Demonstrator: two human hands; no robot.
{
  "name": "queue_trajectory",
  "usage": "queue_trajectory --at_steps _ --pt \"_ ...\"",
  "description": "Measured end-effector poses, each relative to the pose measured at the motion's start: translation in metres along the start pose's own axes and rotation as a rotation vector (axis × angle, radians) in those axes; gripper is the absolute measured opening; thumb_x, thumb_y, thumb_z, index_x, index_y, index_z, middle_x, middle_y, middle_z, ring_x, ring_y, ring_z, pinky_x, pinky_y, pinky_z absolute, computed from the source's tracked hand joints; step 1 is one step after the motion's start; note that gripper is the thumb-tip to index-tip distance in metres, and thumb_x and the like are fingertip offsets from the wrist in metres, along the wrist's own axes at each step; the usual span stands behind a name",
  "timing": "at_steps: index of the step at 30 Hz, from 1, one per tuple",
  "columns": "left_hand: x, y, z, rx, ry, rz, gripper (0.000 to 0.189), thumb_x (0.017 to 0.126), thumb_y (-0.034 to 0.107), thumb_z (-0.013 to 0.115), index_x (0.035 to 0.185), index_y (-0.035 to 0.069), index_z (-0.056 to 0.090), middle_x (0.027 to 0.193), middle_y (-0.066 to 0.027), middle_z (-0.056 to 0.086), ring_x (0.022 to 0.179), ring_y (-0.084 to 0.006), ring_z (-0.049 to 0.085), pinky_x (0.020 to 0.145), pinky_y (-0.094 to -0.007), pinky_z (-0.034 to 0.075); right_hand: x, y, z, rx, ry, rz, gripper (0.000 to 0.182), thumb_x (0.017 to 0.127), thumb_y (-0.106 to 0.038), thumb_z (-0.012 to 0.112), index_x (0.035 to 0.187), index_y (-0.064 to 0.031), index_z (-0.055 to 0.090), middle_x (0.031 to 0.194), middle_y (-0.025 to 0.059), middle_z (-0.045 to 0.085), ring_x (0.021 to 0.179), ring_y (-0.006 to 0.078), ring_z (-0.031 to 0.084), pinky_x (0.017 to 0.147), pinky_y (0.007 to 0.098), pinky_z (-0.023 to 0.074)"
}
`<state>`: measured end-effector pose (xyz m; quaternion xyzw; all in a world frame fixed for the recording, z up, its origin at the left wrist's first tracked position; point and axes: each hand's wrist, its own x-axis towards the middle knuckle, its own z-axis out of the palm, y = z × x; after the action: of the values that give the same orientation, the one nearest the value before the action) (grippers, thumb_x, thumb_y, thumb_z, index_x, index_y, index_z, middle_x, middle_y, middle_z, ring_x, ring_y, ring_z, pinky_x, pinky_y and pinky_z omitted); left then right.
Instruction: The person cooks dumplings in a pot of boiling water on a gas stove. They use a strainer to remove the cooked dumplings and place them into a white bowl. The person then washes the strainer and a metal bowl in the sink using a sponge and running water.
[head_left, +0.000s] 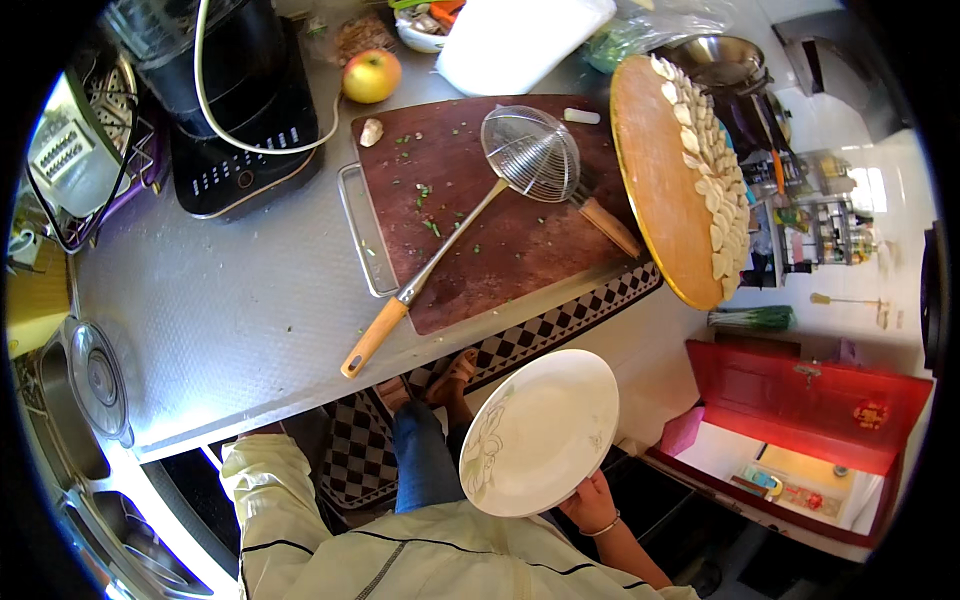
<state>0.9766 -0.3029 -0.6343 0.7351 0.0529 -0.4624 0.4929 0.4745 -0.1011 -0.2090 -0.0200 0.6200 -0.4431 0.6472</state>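
My right hand (591, 504) grips the rim of a white oval plate (544, 431) with a faint floral pattern, held in front of my body below the counter edge. My left hand is hidden; only its pale sleeve (270, 480) shows, close to the counter's front edge. On the dark wooden cutting board (450, 262) lies a wire skimmer (531, 154), its wooden handle reaching past the board's corner. Beside it on the board are a wooden-handled knife (609, 227), a white stalk piece (582, 116), a garlic-like piece (371, 133) and green bits.
A round wooden board (660, 180) with many dumplings stands right of the cutting board. An apple (372, 76) and a black appliance (247, 165) are at the back left. A sink (112, 502) with a clear lid (100, 379) lies at the left. A red door (810, 405) is at right.
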Motion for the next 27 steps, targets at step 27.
queue_trajectory --at_steps 27 --pt "-0.221 -0.023 -0.099 0.131 -0.015 0.203 0.053 0.099 0.010 0.040 0.144 0.007 0.011 0.117 -0.0261 0.052 0.061 -0.0341 0.066 0.043 -0.0380 0.058 0.021 0.002 0.010 -0.180 -0.176 -0.047 0.035 0.097 -0.017 0.048 0.131 -0.0067 0.045 0.114 0.0068 0.061 0.096 0.0186 0.063 0.073 0.0340 0.0550"
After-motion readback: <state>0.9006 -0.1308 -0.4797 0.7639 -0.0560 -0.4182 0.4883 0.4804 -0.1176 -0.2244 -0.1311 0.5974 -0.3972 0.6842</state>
